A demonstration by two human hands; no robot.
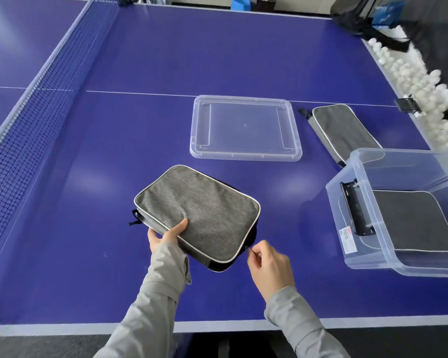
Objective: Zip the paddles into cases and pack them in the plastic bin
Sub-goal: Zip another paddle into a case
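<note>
Two hands on grey case (197,213), near table (166,60) edge: left hand (166,235) grips case corner, thumb on top; right hand (268,264) pinches zipper pull (248,249), fingers curled. Second case (411,220) inside plastic bin (367,257).

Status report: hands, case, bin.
Left hand grips grey fabric paddle case; right hand pinches its zipper pull. Clear plastic bin open, packed grey case inside. Nothing between case and bin.
</note>
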